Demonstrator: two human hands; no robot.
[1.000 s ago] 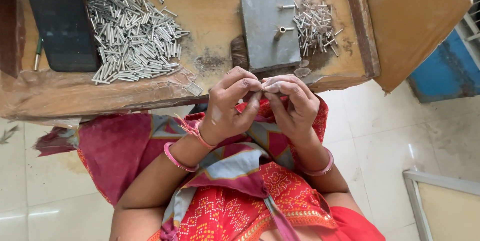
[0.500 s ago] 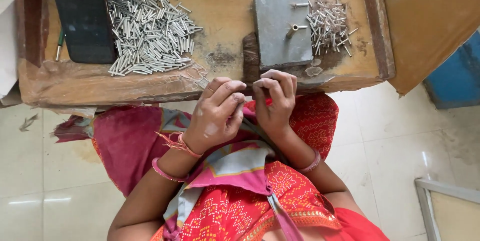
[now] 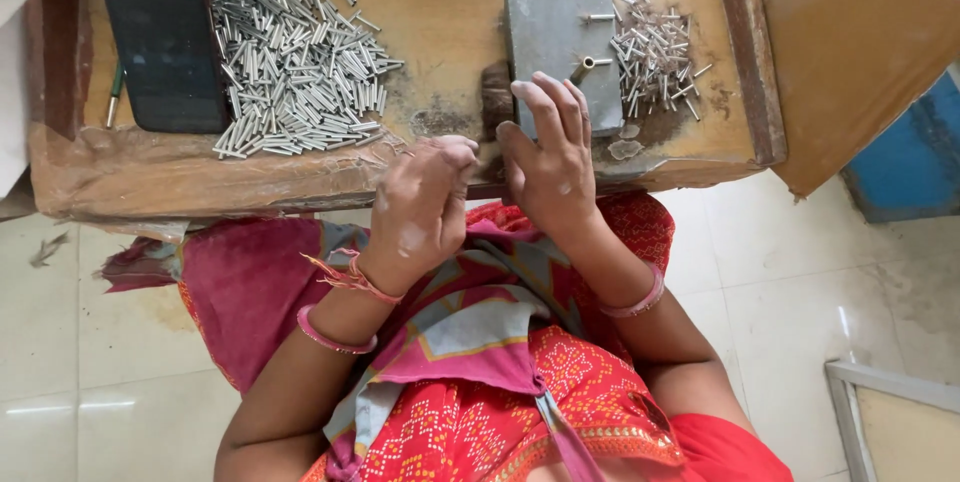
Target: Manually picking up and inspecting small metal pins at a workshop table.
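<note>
Your right hand (image 3: 548,147) lies fingers spread over the near edge of the grey metal block (image 3: 560,57), steadying there; whether it pinches anything is unclear. Your left hand (image 3: 425,207), just left of the block, curls shut, contents hidden. Loose metal tubes (image 3: 290,57) lie heaped farther left on the desk (image 3: 450,2).

Two heaps of small metal tubes lie on one wooden table (image 3: 450,2): a large heap (image 3: 290,62) and a smaller heap (image 3: 655,62), each too many to count. There is one grey metal block (image 3: 555,32), one dark flat slab (image 3: 160,32), and two hands, a left hand (image 3: 420,207) and a right hand (image 3: 550,157). Three pink bangles show: two on the left wrist (image 3: 335,327), one on the right wrist (image 3: 635,300).
</note>
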